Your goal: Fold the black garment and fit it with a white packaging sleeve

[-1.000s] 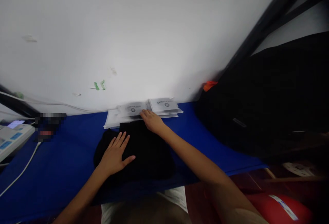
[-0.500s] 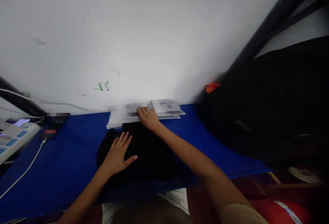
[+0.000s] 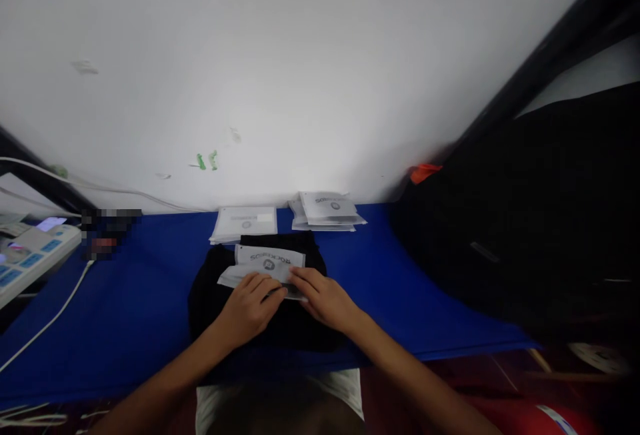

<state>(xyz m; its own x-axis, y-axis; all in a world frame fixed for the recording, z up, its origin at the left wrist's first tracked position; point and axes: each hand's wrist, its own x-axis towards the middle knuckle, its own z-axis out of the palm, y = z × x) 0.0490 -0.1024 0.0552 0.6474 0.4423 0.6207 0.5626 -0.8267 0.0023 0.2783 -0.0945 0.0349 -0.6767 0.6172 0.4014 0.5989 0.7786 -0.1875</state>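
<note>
Both my hands are over a folded black cloth item [image 3: 210, 295] lying on the blue-covered table. A frosted zip bag [image 3: 270, 260] with dark lettering and a round logo, upside down to me, lies over the cloth. My left hand [image 3: 254, 308] pinches the bag's near edge with curled fingers. At the near right corner, my right hand [image 3: 324, 296] grips the same bag, thumb below and fingers on top. A second pale layer juts out at its left; whether it is another bag I cannot tell.
Behind the cloth, a flat pile of frosted bags [image 3: 245, 223] and another stack of bags [image 3: 327, 210] lie against the white wall [image 3: 320, 75]. A power strip [image 3: 37, 258] with white cables is at left. A large black bulk [image 3: 525, 222] stands at right.
My right hand has come back from the bags by the wall with a frosted bag, now over the black cloth. My left hand has moved right from the cloth onto the bag's edge.
</note>
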